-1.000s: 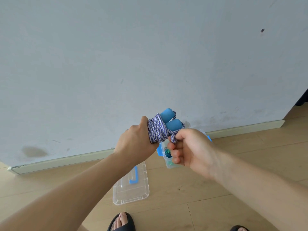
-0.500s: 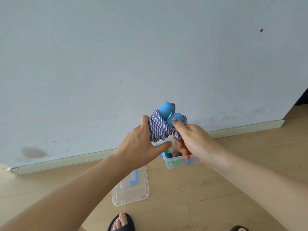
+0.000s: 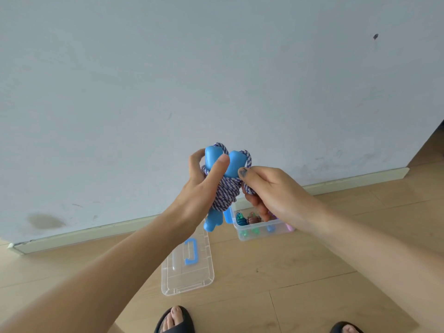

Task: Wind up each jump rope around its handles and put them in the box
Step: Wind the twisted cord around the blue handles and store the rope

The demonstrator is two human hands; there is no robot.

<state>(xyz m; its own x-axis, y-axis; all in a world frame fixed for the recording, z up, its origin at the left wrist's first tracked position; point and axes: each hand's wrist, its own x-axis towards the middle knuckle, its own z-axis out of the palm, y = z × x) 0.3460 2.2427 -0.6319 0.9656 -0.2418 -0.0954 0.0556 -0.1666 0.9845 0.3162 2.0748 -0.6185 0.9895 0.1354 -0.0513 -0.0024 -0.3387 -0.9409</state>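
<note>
left hand (image 3: 200,188): curled round the jump rope (image 3: 227,188) bundle, gripping it; thumb laid across the near side, tip between the two handle tops, other fingers wrapped round the far side
right hand (image 3: 271,191): thumb and fingers pinch a loop of the cord just right of the bundle; thumb on top, painted nail showing; lower fingers curled under, partly hidden
jump rope: held in the air in front of the wall (image 3: 216,68), between both hands; purple-white braided cord coiled round the middle of the blue handles (image 3: 223,162)
handles: side by side, roughly upright; tops stick out above the left fingers, lower ends poke out below the left palm
cord loop: runs over the right handle's top and down into the right-hand pinch
box (image 3: 262,233): clear plastic, on the floor (image 3: 312,272) by the wall, below the right fingers; holds coloured items, too small to tell exactly
lid (image 3: 187,280): clear with blue carry handle, flat on the floor, below the left hand and left of the box, apart from it
feet: black sandals (image 3: 174,320) at the bottom edge, near the lid's front
</note>
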